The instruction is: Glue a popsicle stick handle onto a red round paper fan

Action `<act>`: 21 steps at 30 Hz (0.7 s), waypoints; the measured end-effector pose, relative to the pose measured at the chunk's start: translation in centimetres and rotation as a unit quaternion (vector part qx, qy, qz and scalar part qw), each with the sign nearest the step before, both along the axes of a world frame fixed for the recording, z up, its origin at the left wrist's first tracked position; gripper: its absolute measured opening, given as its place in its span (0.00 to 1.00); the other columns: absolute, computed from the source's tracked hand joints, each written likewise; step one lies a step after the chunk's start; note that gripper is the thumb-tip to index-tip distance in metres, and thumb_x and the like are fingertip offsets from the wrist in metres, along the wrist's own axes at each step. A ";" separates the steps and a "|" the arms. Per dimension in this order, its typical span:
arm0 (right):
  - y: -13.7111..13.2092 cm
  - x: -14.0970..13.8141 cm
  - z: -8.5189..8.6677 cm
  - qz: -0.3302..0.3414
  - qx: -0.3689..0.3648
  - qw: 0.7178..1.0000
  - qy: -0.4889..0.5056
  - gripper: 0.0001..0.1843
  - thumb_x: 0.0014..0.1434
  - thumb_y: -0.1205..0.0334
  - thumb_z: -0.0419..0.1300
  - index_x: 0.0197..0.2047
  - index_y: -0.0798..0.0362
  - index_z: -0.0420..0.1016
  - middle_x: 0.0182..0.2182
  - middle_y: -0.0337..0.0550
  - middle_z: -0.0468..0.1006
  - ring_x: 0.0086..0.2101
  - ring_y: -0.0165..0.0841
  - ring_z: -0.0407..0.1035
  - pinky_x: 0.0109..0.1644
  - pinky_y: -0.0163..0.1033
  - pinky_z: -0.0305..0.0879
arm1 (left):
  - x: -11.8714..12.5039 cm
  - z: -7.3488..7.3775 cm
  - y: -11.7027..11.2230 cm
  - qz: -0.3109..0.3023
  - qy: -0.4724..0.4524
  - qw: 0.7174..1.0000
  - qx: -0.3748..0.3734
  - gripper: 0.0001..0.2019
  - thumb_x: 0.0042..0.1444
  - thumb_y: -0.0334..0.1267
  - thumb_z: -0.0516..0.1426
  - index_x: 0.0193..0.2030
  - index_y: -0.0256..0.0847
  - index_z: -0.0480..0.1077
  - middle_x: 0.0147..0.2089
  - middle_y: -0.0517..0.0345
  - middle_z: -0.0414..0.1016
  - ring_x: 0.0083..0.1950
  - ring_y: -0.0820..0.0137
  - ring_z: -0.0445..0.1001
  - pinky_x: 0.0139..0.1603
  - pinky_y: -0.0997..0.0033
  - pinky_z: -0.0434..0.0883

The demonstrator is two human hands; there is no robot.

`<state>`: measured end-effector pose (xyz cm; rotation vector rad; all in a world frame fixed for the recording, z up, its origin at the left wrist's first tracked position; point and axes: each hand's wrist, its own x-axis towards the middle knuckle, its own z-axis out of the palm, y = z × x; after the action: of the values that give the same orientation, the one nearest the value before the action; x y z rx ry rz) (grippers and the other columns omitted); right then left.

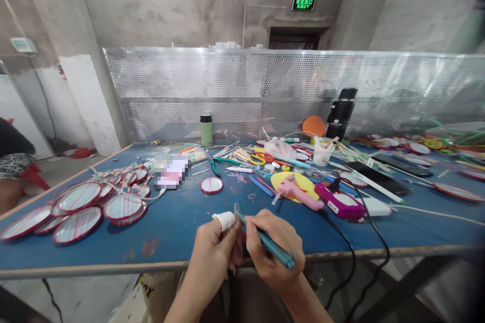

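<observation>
My left hand (214,252) is closed in a pinch above the table's front edge, with a white wrap (225,219) around one digit. Between its fingertips stands a small flat stick (237,208), only its upper end showing. My right hand (278,242) grips a teal pen (276,249) at a slant, its tip end up against the stick. Both hands nearly touch. Beyond them on the blue table (170,234) lies a small round red-rimmed disc (211,185). A pink glue gun (299,193) rests on a yellow disc (279,180) to the right.
Several red-rimmed discs (78,224) are piled at left beside a phone (173,171). A purple box (339,200) with black cables (350,247) sits at right. Farther back are a green bottle (206,132), a black flask (341,115), a white cup (322,154) and a perforated metal screen (182,86).
</observation>
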<state>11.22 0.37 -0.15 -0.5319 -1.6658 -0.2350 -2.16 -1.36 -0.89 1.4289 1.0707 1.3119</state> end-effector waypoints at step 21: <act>-0.1 -0.1 0.2 -0.023 0.005 1.000 0.013 0.07 0.60 0.73 0.58 0.37 0.53 0.74 0.25 0.39 0.78 0.26 0.30 0.75 0.34 0.35 0.71 | 0.1 0.0 0.0 -0.005 -0.005 1.000 -0.005 0.22 0.61 0.55 0.55 0.24 0.40 0.65 0.15 0.63 0.66 0.16 0.76 0.61 0.18 0.78 0.57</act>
<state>11.16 0.27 0.03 -0.5646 -1.6269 -0.2689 -2.05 -1.34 -0.89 1.4171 1.0614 1.3042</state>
